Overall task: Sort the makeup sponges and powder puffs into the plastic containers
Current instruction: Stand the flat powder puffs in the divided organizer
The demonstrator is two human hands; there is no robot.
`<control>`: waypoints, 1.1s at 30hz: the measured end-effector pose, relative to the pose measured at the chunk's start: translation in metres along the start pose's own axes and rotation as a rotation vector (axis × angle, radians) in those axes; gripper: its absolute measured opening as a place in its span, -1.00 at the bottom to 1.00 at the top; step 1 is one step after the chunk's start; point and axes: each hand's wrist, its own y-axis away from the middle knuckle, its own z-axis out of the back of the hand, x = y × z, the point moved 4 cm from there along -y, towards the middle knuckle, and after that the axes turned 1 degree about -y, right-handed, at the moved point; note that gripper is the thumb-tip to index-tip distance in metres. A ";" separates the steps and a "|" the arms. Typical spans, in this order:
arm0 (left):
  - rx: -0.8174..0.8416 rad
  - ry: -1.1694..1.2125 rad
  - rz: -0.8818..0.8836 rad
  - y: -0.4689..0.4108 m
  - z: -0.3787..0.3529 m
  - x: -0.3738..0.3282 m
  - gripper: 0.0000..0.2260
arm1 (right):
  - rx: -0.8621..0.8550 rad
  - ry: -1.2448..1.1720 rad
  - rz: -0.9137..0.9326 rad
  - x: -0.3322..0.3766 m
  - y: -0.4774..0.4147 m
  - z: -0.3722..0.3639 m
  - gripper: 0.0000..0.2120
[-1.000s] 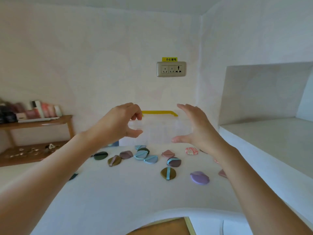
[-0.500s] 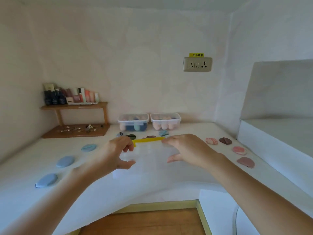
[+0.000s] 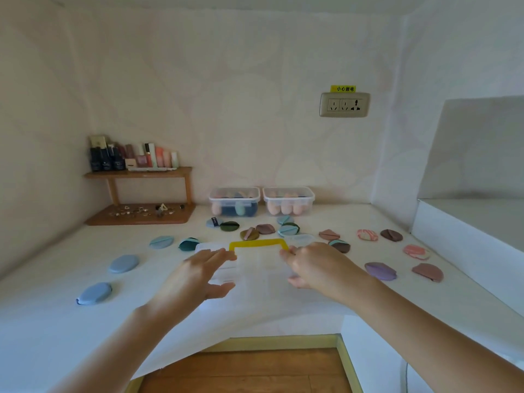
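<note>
A person is holding a clear plastic container [image 3: 256, 266] with a yellow handle [image 3: 258, 243] on the white bench [image 3: 56, 321] near its front edge, left hand [image 3: 198, 276] lying spread along its left side, right hand [image 3: 314, 265] curling round its right end, powder puffs [image 3: 380, 270] lying scattered around it.

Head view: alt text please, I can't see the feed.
Left hand touches and right hand grips a clear box with a yellow handle at a white counter. Loose puffs lie around it; two lidded containers of sponges stand behind.
</note>
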 end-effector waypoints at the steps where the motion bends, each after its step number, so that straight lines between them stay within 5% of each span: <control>1: -0.034 -0.034 -0.045 0.001 -0.001 -0.001 -0.51 | 0.011 0.012 -0.008 0.002 0.000 -0.002 -0.55; 8: -0.174 -0.275 -0.234 0.000 -0.002 -0.013 -0.55 | 0.008 0.018 -0.055 0.007 0.002 -0.002 -0.60; 16: -0.154 -0.248 -0.290 0.003 0.000 -0.017 -0.55 | -0.433 0.080 0.007 0.012 0.009 -0.007 -0.43; 20: -0.192 -0.200 -0.344 0.002 0.001 -0.018 -0.65 | -0.630 -0.064 0.037 0.004 0.024 -0.018 -0.49; 24: -0.212 -0.194 -0.367 0.001 0.002 -0.016 -0.63 | -0.652 -0.277 0.053 -0.002 0.024 -0.023 -0.56; 27: -0.234 -0.189 -0.348 0.000 0.001 -0.016 -0.59 | -0.680 -0.380 0.021 -0.008 0.025 -0.031 -0.44; 33: -0.217 -0.049 -0.221 -0.017 0.016 -0.013 -0.54 | -0.715 -0.703 -0.366 -0.025 0.034 -0.065 -0.04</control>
